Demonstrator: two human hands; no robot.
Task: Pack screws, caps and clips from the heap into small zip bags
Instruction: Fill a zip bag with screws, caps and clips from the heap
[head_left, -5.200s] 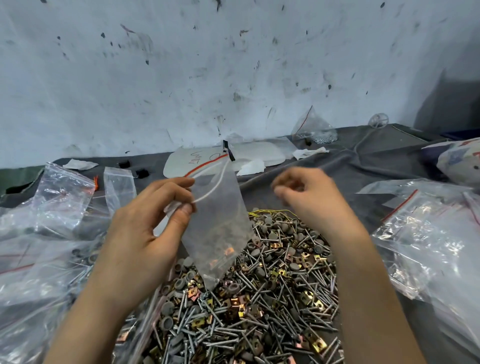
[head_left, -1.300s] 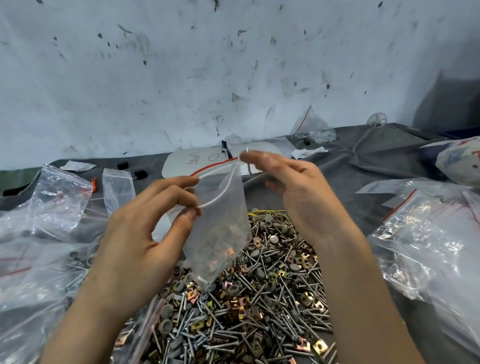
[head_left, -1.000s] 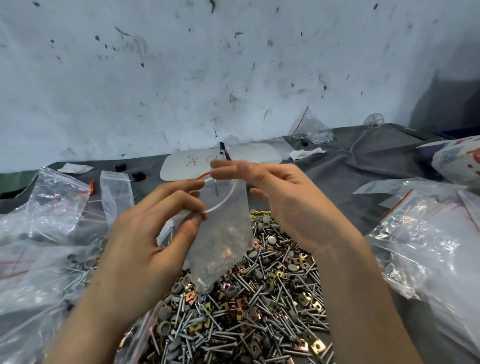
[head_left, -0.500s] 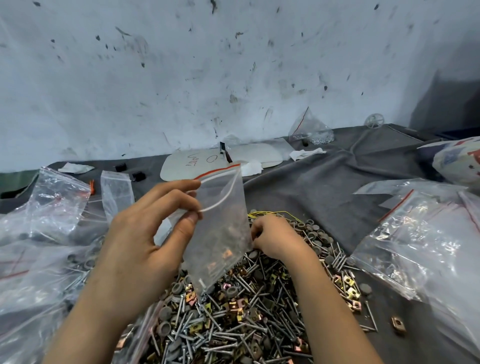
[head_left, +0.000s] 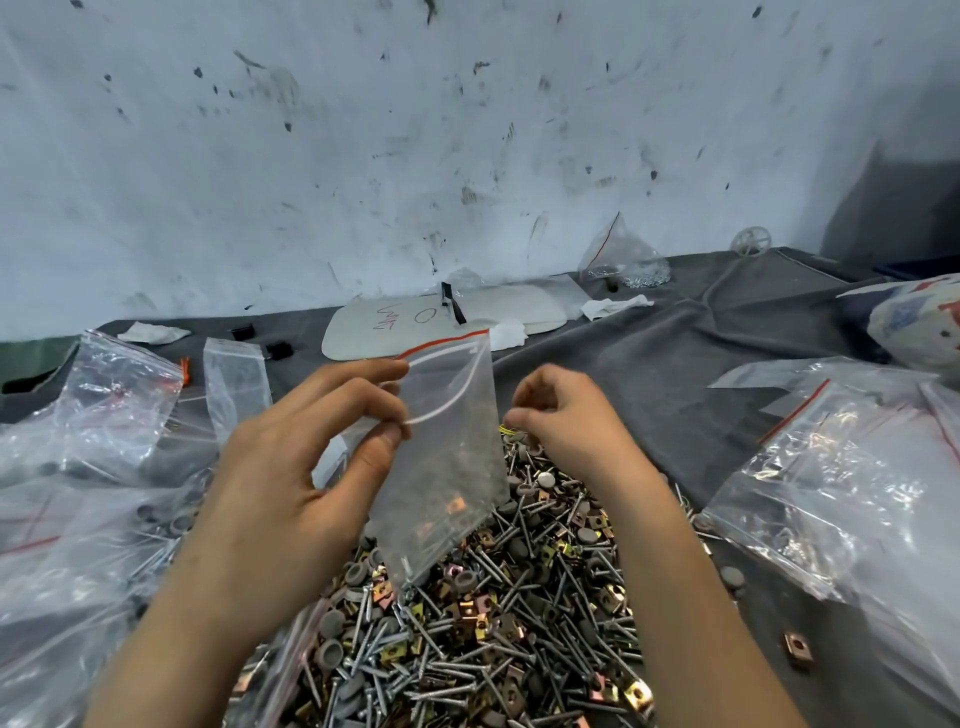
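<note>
Loose plastic bags (head_left: 104, 415) lie at 9 o'clock on the bench (head_left: 649, 374), within easy reach. The left hand (head_left: 291, 478) pinches 1 small zip bag (head_left: 447, 447) by its lip between thumb and fingers, with the mouth bowed open toward 3 o'clock to receive parts. There the right hand (head_left: 566, 421) hovers with its fingers curled and the tips pinched together; whether they hold anything I cannot tell. The heap (head_left: 509, 639) lies at 6 o'clock under the bag, so spills likely fall back.
</note>
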